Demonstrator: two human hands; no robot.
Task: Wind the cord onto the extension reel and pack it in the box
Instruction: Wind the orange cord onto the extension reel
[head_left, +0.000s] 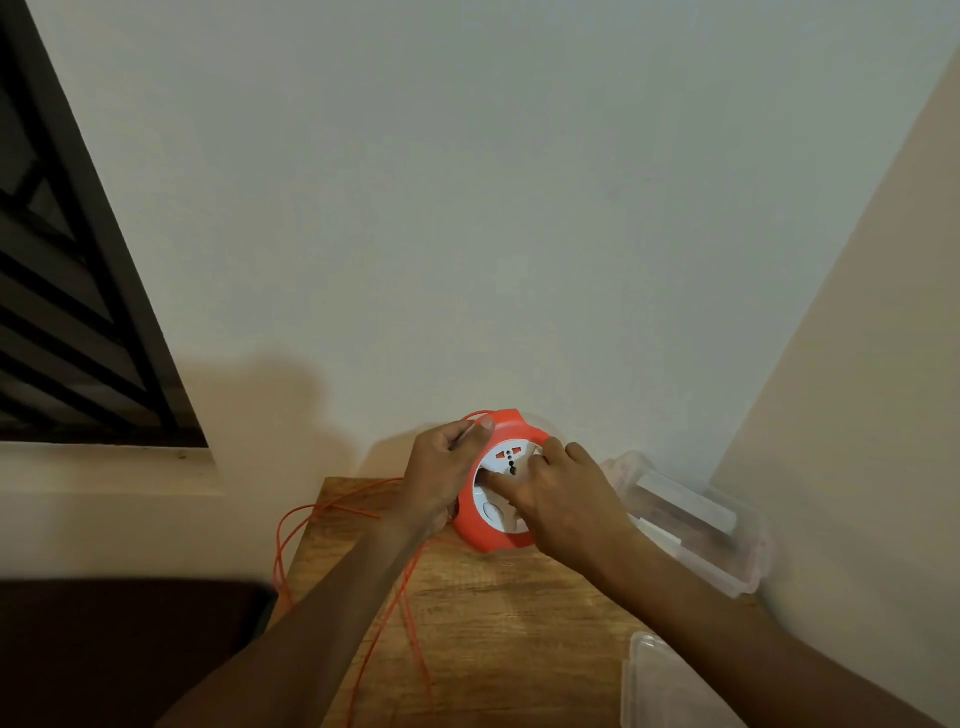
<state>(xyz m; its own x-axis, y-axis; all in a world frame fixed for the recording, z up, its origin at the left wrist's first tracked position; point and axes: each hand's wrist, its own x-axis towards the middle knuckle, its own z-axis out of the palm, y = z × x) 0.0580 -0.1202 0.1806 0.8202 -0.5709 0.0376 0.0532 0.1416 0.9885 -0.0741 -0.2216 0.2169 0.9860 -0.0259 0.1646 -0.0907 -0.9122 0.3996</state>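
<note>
An orange extension reel with a white socket face stands tilted on edge at the back of the wooden table. My left hand grips the reel's left rim, thumb on top. My right hand lies over the white face, fingers pressed into it. Thin orange cord runs loose from the reel down across the table and loops off its left edge. A clear plastic box sits open to the right of the reel, against the wall.
A clear plastic lid lies at the table's front right. White walls close in behind and on the right. A dark window grille is at the left, and a dark surface lies below it beside the table.
</note>
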